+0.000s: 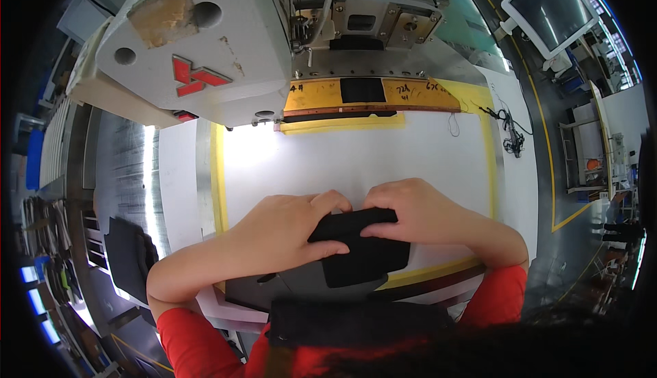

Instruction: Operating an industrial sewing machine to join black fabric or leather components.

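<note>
A black fabric piece (366,262) is between my hands at the near side of the white work surface (356,166). Its upper part is folded over into a band, and the lower part hangs flat toward me. My left hand (308,224) pinches the left end of the fold, thumb below and fingers above. At the right end, my right hand (397,207) grips the same fold with its thumb on the near face. Some fingertips are hidden behind the cloth. Beneath the fabric lies a dark grey flat panel (294,285).
A large white sewing machine head (198,49) overhangs the far left. Behind the surface runs a yellow-taped clamp bar (410,94) with a black patch (363,90). Loose black threads (512,135) lie at right. Stacked black pieces (130,258) sit at left; a monitor (551,10) stands far right.
</note>
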Demonstrator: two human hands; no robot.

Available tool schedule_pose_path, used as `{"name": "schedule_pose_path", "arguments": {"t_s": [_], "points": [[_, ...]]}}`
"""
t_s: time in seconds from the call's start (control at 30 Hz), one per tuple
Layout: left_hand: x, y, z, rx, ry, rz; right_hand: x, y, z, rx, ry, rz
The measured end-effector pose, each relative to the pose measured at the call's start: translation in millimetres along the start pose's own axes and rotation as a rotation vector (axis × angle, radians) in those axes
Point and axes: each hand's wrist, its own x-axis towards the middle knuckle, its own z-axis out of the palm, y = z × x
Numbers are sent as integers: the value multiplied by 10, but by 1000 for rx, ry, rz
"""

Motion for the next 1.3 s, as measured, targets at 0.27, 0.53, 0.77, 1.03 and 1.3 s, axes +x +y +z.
{"name": "schedule_pose_path", "arguments": {"t_s": [0.27, 0.53, 0.77, 1.03, 1.3], "points": [[294, -447, 102, 356, 523, 120, 457, 170, -62, -146, 311, 56], [210, -533, 223, 627, 634, 71, 930, 352, -237, -353, 454, 140], [239, -602, 248, 657, 561, -36, 963, 347, -214, -413, 562, 152], [257, -620, 233, 692, 593, -37, 992, 455, -120, -403, 649, 73], [283, -670, 200, 652, 603, -29, 923, 568, -169, -417, 734, 33]]}}
